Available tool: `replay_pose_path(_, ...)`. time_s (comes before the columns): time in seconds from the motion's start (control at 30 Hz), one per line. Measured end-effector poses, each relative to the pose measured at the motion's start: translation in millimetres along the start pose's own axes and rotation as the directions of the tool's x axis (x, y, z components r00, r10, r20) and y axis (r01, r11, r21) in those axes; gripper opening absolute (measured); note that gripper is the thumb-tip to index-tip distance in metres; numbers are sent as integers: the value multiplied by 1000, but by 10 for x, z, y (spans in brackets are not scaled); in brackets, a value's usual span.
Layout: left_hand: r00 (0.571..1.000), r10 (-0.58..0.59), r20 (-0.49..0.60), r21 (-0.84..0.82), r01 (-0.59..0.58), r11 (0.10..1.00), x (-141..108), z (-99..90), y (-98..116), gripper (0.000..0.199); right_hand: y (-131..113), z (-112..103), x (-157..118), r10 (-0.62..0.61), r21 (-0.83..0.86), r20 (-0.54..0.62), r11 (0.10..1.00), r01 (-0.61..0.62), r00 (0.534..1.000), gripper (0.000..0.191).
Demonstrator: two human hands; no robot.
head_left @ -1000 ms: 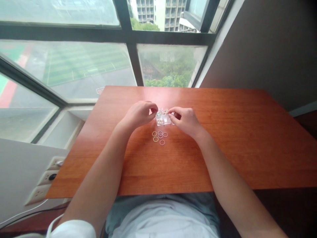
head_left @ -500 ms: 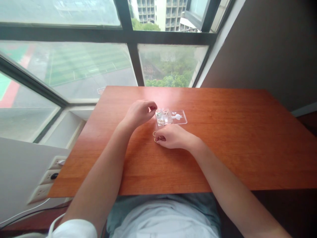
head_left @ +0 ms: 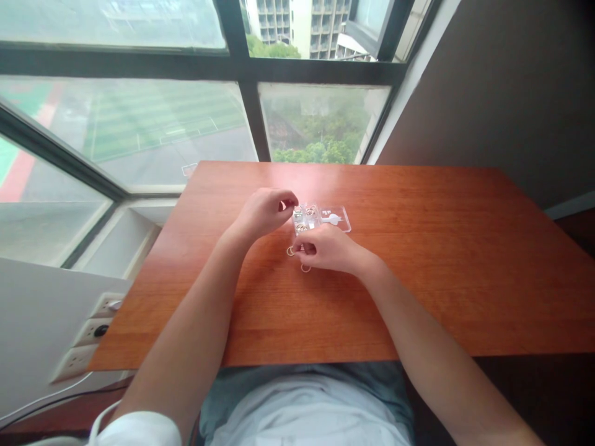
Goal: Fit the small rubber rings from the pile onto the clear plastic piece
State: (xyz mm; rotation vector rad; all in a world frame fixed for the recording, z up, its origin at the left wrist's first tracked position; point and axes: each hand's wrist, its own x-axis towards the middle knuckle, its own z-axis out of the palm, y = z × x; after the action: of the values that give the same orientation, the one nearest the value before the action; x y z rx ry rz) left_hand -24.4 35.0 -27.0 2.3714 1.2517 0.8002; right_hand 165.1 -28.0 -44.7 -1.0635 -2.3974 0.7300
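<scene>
A small clear plastic box (head_left: 313,227) sits mid-table with its clear lid (head_left: 343,214) laid open to the right. Several small rings lie in its compartments. My left hand (head_left: 267,209) is closed, thumb and fingertips pinching the box's far-left corner. Over the box's near edge, my right hand (head_left: 328,248) is closed in a pinch, apparently around a small ring mostly hidden by the fingers. One thin pale ring (head_left: 290,251) lies on the table just left of the right fingertips. Another ring (head_left: 305,268) lies below that hand.
The brown wooden table (head_left: 418,272) reaches to large windows (head_left: 320,124) at the back. Wall sockets (head_left: 90,332) with plugs and cables are at the lower left. A grey wall (head_left: 511,93) rises on the right.
My right hand has lifted slightly up and away toward the box, and the ring that was at its fingertips has left its spot. A ring below the hand now shows. The left hand barely shifted.
</scene>
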Motion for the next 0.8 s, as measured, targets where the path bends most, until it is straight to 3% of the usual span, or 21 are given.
replay_pose_path(0.1,1000,9,15,-137,-7,990,9,3,18,20,80,-89,11,56,89,-198,995,-39,978,8)
replay_pose_path(0.23,999,4,34,-237,4,971,18,9,93,18,162,-173,12,142,145,-456,986,-84,878,10)
replay_pose_path(0.3,999,1,44,-281,11,960,19,26,143,16,168,-187,11,172,164,-532,982,-98,829,12)
replay_pose_path(0.37,998,6,64,-362,17,932,18,58,193,16,155,-185,13,179,157,-557,982,-109,811,12)
replay_pose_path(0.6,988,-5,153,-624,101,775,17,152,277,16,140,-149,36,165,13,-536,982,-187,828,12)
replay_pose_path(0.8,993,-10,117,-574,75,815,31,160,252,20,172,-150,21,151,-43,-532,978,-205,833,19)
